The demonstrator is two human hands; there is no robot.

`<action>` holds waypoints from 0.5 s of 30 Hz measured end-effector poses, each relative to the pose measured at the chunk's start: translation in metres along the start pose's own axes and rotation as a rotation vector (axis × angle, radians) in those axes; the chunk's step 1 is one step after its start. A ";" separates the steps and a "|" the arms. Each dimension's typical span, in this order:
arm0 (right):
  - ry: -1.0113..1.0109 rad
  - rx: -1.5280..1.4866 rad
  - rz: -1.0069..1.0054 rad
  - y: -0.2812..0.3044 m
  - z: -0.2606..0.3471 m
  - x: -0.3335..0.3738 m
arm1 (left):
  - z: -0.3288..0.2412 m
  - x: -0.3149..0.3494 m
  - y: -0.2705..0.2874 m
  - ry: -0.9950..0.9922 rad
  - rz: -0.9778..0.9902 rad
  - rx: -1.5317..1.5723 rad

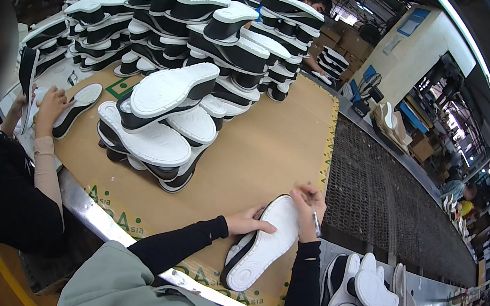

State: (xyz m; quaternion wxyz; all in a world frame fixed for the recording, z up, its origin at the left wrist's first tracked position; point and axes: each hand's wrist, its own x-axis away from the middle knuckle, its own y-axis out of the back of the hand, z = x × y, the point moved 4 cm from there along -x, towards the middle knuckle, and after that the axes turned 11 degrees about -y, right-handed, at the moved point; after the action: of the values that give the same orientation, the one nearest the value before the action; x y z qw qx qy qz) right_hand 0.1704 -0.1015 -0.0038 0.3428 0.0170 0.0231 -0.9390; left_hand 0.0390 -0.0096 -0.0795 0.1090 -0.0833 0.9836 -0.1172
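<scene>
A white shoe sole (272, 242) with a black sidewall lies at a slant on the cardboard in front of me, its heel end toward me. My left hand (250, 220) grips its left edge, thumb laid over the white face. At the sole's upper right edge is my right hand (308, 208), fingers closed around a slim silver pen-like tool (316, 223). The tool's working end is hard to make out. To the left stands a small stack of black-and-white soles (150, 137), apart from my hands.
Tall piles of soles (237, 41) stand at the back of the cardboard-covered table (261, 136). A co-worker's hands (50, 107) handle soles at the left. On the right runs a dark mesh conveyor (387, 196); more soles (363, 296) sit beside my right forearm.
</scene>
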 end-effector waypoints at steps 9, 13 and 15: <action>-0.238 -0.314 0.299 0.020 -0.045 0.018 | -0.003 0.001 -0.002 0.059 -0.001 0.051; -0.227 -0.378 0.218 0.018 -0.047 0.017 | -0.016 0.009 -0.009 0.014 0.009 -0.007; -0.194 -0.397 0.117 0.023 -0.042 0.019 | -0.018 0.017 -0.006 -0.027 0.041 -0.180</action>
State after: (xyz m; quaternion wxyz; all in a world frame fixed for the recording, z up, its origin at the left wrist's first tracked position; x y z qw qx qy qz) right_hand 0.1713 -0.1290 -0.0472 0.3938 -0.1397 0.1733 -0.8919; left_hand 0.0189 -0.0148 -0.0645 0.1168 -0.0743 0.9901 -0.0250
